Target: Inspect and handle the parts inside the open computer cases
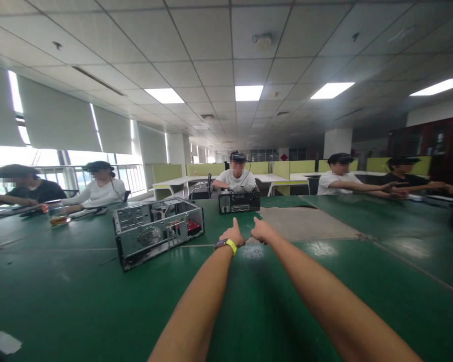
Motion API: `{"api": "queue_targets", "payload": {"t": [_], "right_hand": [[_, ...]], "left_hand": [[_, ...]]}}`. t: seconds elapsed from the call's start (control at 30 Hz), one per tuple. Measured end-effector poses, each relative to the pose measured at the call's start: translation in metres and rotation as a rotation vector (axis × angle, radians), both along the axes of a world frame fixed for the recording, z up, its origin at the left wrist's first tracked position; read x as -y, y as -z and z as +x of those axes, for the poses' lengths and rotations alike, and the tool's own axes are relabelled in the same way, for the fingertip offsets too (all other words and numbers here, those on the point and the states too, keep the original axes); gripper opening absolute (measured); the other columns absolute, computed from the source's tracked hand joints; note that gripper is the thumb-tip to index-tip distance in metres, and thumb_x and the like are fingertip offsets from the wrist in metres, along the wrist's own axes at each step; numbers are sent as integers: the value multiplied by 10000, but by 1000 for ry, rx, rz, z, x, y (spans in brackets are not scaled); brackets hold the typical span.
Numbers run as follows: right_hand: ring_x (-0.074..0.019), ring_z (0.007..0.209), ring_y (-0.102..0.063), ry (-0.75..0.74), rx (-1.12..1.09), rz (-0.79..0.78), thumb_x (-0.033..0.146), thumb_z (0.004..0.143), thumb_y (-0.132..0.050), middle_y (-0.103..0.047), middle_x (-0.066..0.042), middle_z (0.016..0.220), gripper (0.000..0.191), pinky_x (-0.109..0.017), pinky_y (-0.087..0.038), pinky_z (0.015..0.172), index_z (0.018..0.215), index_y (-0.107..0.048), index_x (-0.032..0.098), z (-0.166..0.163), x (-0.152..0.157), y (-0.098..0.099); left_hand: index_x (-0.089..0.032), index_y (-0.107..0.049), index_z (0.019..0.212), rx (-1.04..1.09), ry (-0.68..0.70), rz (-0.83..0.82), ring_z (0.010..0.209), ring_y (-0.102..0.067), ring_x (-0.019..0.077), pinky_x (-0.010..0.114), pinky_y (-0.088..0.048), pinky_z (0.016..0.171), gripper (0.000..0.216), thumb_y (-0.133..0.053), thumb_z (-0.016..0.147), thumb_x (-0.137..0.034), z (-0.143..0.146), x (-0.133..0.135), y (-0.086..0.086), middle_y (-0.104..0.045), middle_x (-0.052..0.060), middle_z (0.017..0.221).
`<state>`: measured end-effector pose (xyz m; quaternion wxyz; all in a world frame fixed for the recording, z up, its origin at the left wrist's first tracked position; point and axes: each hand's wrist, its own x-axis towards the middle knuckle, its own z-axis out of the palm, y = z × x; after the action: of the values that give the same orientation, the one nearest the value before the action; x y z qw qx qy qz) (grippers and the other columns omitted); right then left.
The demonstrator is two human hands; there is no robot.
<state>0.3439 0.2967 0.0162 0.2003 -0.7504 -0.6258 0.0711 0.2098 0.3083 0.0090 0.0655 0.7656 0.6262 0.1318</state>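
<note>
Head view: computer case [158, 230] lengthwise left-right.

Green surface [98, 301] open near and right of both hands. Open computer case [159, 229] blocks the left; a second computer case [239, 201] stands beyond, gap between them.

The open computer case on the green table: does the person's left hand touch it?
Apart. The head view shows the left hand fisted, thumb up, with bare green table between it and the open computer case.
</note>
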Motion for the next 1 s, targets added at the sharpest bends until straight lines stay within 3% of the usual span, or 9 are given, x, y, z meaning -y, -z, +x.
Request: {"api": "queue_targets", "payload": {"t": [0.1, 0.17, 0.27, 0.33, 0.4, 0.6, 0.77, 0.9, 1.0], "right_hand": [[-247, 1005, -593, 6, 39, 33, 326, 749, -541, -594, -125, 1164, 608, -365, -469, 784, 1337, -410, 242, 0, 8, -3], [-308, 1152, -485, 26, 75, 60, 432, 672, -648, -521, -137, 1253, 716, -456, -412, 875, 1324, -409, 255, 1, 16, -3], [-375, 1221, -360, 172, 174, 191, 446, 555, -756, -398, -166, 1332, 825, -559, -344, 902, 1275, -421, 223, 3, 27, -2], [-322, 1153, -416, 249, 226, 323, 404, 646, -707, -413, -151, 1279, 645, -490, -385, 869, 1204, -449, 210, 3, 32, 0], [-272, 1072, -462, 250, 244, 409, 382, 705, -660, -425, -128, 1228, 557, -410, -414, 821, 1191, -436, 227, 3, 35, 1], [-285, 1080, -455, 249, 222, 416, 342, 654, -703, -345, -108, 1272, 673, -405, -438, 778, 1230, -363, 271, -1, 31, 5], [-264, 1041, -519, 205, 124, 300, 361, 733, -607, -415, -115, 1224, 541, -374, -456, 751, 1213, -390, 235, 3, 30, 4], [-254, 951, -589, 109, 58, 120, 371, 766, -523, -582, -97, 1062, 366, -356, -459, 733, 1098, -528, 218, 12, 34, 12], [-264, 922, -609, 23, 67, 9, 340, 674, -610, -640, -83, 956, 307, -343, -461, 723, 955, -610, 218, 17, 42, 29]], "left_hand": [[-198, -166, 1427, 7, -17, -3, 1087, -558, 312, 406, -449, 842, 939, -657, 653, -406, 0, 4, 1, -551, 191, 1236], [-229, -171, 1425, -14, -26, 28, 1178, -469, 362, 467, -411, 889, 1033, -698, 580, -505, -4, 9, 2, -459, 192, 1333], [-245, -275, 1376, -104, -56, 319, 1264, -317, 389, 554, -316, 953, 940, -698, 579, -508, -16, 18, 2, -361, 173, 1389], [-230, -390, 1284, -147, -72, 529, 1204, -366, 343, 536, -337, 930, 679, -627, 676, -419, -23, 22, 0, -419, 153, 1307], [-235, -408, 1247, -144, -85, 591, 1137, -408, 314, 490, -398, 863, 614, -610, 685, -376, -28, 24, -1, -419, 138, 1277], [-270, -292, 1308, -124, -46, 551, 1090, -440, 296, 418, -436, 800, 741, -628, 663, -410, -27, 24, -5, -383, 123, 1292], [-255, -293, 1296, -120, -36, 413, 1077, -496, 295, 416, -439, 816, 682, -589, 703, -414, -26, 21, -2, -492, 117, 1200], [-232, -455, 1157, -136, 34, 136, 957, -593, 281, 388, -475, 761, 481, -556, 721, -409, -31, 24, 19, -606, 104, 1033], [-232, -528, 1097, -169, 79, 47, 1017, -570, 309, 394, -488, 764, 533, -658, 604, -390, -37, 35, 44, -590, 118, 1106]]}}
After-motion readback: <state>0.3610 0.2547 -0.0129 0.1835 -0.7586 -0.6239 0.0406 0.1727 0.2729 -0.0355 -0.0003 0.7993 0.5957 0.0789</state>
